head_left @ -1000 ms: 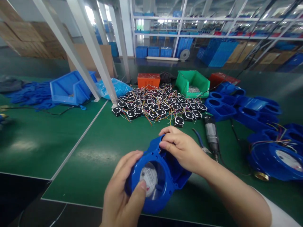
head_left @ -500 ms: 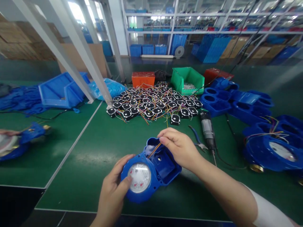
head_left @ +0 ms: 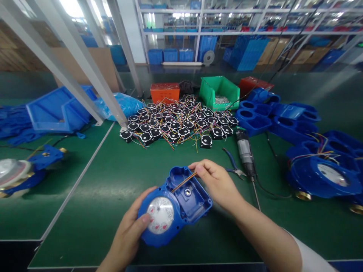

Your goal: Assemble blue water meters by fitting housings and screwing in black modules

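A blue water meter (head_left: 178, 223) is tilted above the green bench, its round white dial (head_left: 162, 215) facing me. My left hand (head_left: 132, 224) is closed around the meter's left side, with the thumb on the dial's edge. Beside the dial is an open square compartment (head_left: 195, 202) with a small round metal piece inside. Thin orange and dark wires (head_left: 184, 182) rise from between dial and compartment. My right hand (head_left: 217, 183) pinches their free ends over the compartment's upper rim.
Black modules (head_left: 176, 124) with coloured wires lie heaped ahead. Pliers (head_left: 235, 164) and an electric screwdriver (head_left: 246, 155) lie right, near more blue meters (head_left: 323, 173) and housings. A green bin (head_left: 219, 92) of small metal parts stands behind. Another meter (head_left: 17, 173) lies left.
The meter now faces me more, showing more of the compartment. My right hand still pinches the wires, now stretched straighter. At far left, another person's hand has left the other meter.
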The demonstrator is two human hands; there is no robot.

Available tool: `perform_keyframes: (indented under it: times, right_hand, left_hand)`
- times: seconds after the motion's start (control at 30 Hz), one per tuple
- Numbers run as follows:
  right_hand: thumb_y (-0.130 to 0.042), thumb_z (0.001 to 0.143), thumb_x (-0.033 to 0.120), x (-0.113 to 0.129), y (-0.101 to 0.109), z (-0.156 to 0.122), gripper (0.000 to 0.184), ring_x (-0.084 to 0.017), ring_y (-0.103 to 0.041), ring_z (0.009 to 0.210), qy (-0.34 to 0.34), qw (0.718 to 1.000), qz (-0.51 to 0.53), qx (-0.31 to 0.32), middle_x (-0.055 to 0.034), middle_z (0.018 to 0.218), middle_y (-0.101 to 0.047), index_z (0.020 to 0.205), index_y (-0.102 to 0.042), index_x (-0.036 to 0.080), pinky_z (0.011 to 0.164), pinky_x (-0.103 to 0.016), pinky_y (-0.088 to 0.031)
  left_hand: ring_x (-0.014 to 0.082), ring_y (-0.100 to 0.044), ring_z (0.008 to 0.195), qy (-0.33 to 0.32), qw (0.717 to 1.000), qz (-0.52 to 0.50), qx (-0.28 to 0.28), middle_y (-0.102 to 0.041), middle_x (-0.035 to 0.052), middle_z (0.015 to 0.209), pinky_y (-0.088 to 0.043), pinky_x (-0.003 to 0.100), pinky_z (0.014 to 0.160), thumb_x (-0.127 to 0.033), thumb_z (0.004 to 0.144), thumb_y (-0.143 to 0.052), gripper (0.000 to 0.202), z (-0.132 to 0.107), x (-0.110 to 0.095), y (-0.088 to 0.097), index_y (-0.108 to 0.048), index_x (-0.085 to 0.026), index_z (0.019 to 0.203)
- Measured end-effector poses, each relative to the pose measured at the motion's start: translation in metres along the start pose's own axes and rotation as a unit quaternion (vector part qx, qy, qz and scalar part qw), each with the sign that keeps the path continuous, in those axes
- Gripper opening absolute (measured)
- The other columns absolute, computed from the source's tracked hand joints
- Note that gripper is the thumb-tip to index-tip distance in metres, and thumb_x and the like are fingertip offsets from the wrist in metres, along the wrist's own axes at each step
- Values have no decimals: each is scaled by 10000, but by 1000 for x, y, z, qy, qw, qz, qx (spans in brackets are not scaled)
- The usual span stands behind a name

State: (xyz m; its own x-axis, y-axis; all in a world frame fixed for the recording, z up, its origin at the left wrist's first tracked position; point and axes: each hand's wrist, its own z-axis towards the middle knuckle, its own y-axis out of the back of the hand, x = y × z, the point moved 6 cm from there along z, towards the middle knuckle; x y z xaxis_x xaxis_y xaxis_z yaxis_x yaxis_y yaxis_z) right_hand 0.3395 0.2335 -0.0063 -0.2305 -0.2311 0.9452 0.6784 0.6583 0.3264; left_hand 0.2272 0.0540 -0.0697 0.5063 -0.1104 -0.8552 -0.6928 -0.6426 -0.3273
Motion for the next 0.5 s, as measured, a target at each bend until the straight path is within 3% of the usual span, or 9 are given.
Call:
perform_keyframes:
  times: [0.17, 0.27, 0.37, 0.5]
  right_hand:
    - [-468, 839, 517, -30, 15, -27, 403, -192, -482, 985, -51, 988, 121, -82, -87, 1051, -494, 998, -464, 146, 893, -328, -380]
    - [-463, 816, 602, -53, 10, -49, 536, -214, -422, 1073, -97, 975, 165, -109, -103, 1173, -413, 1125, -402, 168, 951, -374, -339]
    - [-454, 808, 631, -62, -5, -66, 643, -221, -371, 1126, -128, 964, 219, -81, -116, 1241, -344, 1236, -299, 177, 979, -391, -310]
    - [-511, 787, 615, -48, -24, -76, 753, -229, -349, 1146, -133, 948, 289, 14, -141, 1264, -309, 1296, -196, 159, 988, -369, -301]
  left_hand:
    - [269, -457, 1099, -17, 992, 96, -76, -479, 58, 1227, -410, 311, 891, -440, 703, -565, 560, -24, 15, -7, -394, -229, 1194]
    - [314, -435, 1112, -50, 984, 159, -65, -422, 118, 1253, -376, 411, 930, -507, 658, -579, 711, -34, 20, -19, -322, -193, 1242]
    - [345, -373, 1159, -107, 973, 200, -44, -330, 157, 1303, -340, 485, 947, -487, 625, -613, 834, -26, 10, -25, -221, -169, 1289]
    - [351, -308, 1205, -146, 959, 243, 9, -208, 133, 1380, -297, 517, 973, -399, 618, -651, 878, 4, -15, -31, -158, -208, 1319]
